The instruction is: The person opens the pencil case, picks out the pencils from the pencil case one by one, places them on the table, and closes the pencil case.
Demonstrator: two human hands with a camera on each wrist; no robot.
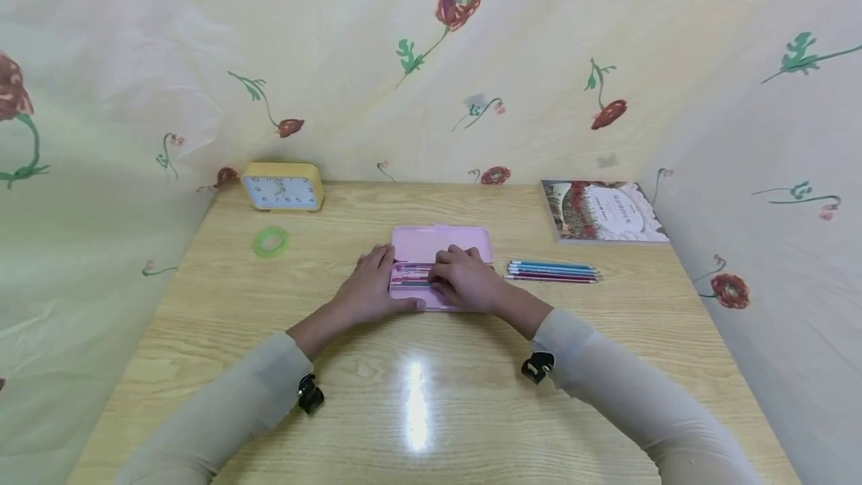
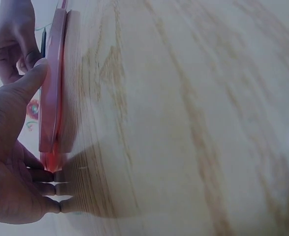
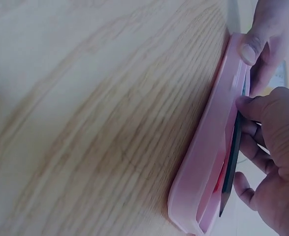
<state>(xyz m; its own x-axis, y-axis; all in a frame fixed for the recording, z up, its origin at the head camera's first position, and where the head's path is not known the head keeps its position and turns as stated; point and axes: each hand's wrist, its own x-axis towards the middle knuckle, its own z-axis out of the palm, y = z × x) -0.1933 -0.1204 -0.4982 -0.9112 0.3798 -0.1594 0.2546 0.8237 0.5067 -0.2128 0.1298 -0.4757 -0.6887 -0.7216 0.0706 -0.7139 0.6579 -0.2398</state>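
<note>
A pink pencil case (image 1: 441, 244) lies on the table with its lid folded back and several pencils (image 1: 407, 284) inside. My left hand (image 1: 367, 287) holds the case at its left end, thumb on the front rim and fingers along the side. Over the case's right part, my right hand (image 1: 466, 281) pinches a dark pencil (image 3: 234, 152) between thumb and fingers. In the right wrist view this pencil lies along the open tray, its sharpened tip towards the near end. The right hand hides part of the tray in the head view.
Several blue and dark red pencils (image 1: 552, 271) lie right of the case. A book (image 1: 606, 212) is at the back right. A yellow clock (image 1: 283, 187) stands at the back left, with a green tape roll (image 1: 271, 242) in front of it. Patterned cloth surrounds the table.
</note>
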